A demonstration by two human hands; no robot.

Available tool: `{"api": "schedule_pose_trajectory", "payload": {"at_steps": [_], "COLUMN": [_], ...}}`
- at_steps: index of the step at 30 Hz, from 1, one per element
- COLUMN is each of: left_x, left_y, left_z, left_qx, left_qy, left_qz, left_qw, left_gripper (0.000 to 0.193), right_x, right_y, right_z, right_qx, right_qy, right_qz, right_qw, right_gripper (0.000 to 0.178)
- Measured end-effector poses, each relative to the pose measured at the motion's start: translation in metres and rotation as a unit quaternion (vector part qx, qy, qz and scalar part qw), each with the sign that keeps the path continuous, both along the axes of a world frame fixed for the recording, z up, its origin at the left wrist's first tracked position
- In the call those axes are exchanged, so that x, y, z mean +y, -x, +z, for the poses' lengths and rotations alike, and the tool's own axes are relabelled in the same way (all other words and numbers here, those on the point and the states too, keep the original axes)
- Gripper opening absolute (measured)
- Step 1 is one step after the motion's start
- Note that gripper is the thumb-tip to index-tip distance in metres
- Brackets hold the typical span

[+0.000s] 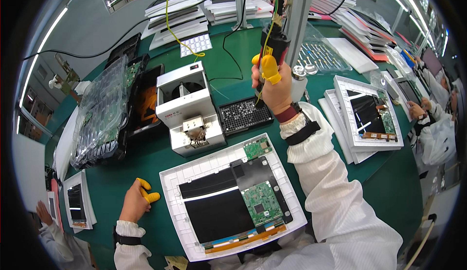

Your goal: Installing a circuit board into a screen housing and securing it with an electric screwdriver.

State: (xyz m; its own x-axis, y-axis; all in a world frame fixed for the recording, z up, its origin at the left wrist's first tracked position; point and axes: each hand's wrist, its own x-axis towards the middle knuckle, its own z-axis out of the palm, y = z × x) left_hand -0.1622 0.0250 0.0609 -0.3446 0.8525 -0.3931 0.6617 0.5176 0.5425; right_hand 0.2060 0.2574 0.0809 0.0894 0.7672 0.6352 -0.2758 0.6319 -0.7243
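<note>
1. Panel, white-rimmed (175,202), one, lying on the green bench (108,180) nearest the wearer, slightly turned; fitted with a black sheet (211,216), a large green circuit board (262,202) at right, a smaller green board (257,148) at the far right corner and an orange-brown strip (245,240) along the near edge.
2. Left hand (134,203), bare, just left of the panel; yellow covers on two digits, which stand a narrow gap apart (whether it presses on the bench, cannot tell).
3. Small panel (75,202), white-rimmed with a dark face, at left; another person's hand (44,212) beyond it, near the rim of view.
4. Machine, white, box-shaped (189,114), beyond the panel; black perforated tray (245,117) just right of it.
5. Right hand (276,87), fingers wrapped closely round an upright black driver (278,42), yellow covers on its digits; the driver's lower end is over or beside the tray's right end (contact, cannot tell).
6. Stacked white panels (348,141), at right.
7. Black trays with boards under clear plastic (104,104), at left.
8. Piles of white sheets (177,19), far left of centre; more piles (360,29) far right.
</note>
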Motion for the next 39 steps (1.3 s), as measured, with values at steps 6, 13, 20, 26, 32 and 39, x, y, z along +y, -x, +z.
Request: {"api": "schedule_pose_trajectory", "payload": {"at_steps": [6, 13, 20, 26, 32, 39], "left_x": [-0.006, -0.006, -0.011, -0.018, -0.005, 0.047], "left_y": [0.005, 0.000, 0.001, -0.008, -0.096, -0.192], "left_z": [-0.005, -0.003, -0.008, -0.002, 0.040, 0.058], "left_qx": [0.011, 0.011, 0.009, 0.038, 0.018, 0.034], "left_qy": [0.006, 0.014, -0.043, -0.118, -0.282, -0.346], "left_qz": [-0.008, 0.009, -0.001, -0.006, -0.103, -0.282], "left_qw": [1.000, 1.000, 0.999, 0.992, 0.954, 0.894], "left_gripper": [0.029, 0.032, 0.034, 0.024, 0.014, 0.013], "right_x": [-0.007, -0.019, -0.020, -0.026, -0.030, -0.045], "right_y": [-0.001, -0.006, -0.014, -0.014, -0.021, -0.031], "right_z": [-0.004, 0.014, 0.024, 0.032, 0.037, 0.055], "right_qx": [0.001, 0.024, 0.106, 0.122, 0.119, 0.121], "right_qy": [0.019, -0.016, -0.011, 0.011, 0.027, 0.040], "right_qz": [0.007, 0.001, 0.065, 0.095, 0.104, 0.200], "right_qw": [1.000, 1.000, 0.992, 0.988, 0.987, 0.971], "right_gripper": [0.034, 0.028, 0.029, 0.029, 0.032, 0.070]}}
